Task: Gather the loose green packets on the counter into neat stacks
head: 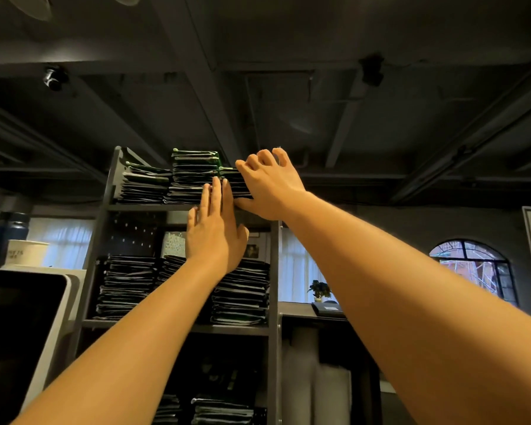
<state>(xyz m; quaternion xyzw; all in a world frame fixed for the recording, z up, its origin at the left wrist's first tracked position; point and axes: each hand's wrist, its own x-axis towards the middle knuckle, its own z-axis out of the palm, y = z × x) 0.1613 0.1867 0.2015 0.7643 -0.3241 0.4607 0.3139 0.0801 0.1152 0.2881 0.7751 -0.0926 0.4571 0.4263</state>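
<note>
Two hands are up at the top of the shelving unit from where I'm watching through the head camera. The green packets sit on its top shelf in three stacks side by side, edges facing me, the middle stack the tallest. The left hand is flat against the front of those stacks, its fingers straight and held close together, thumb splayed off to the side. The right hand clamps the stack at the unit's right end: the thumb is tucked under the stack's bottom edge, while the other fingers are curled and slightly spread over its top. How far those fingertips reach across the stack I cannot tell.

More dark stacks fill the unit's middle shelf, and a few more lie on its lowest shelf. Left of the unit I see a screen, a paper cup and a dark bottle. Right of the unit stand a small potted plant and an arched window.
</note>
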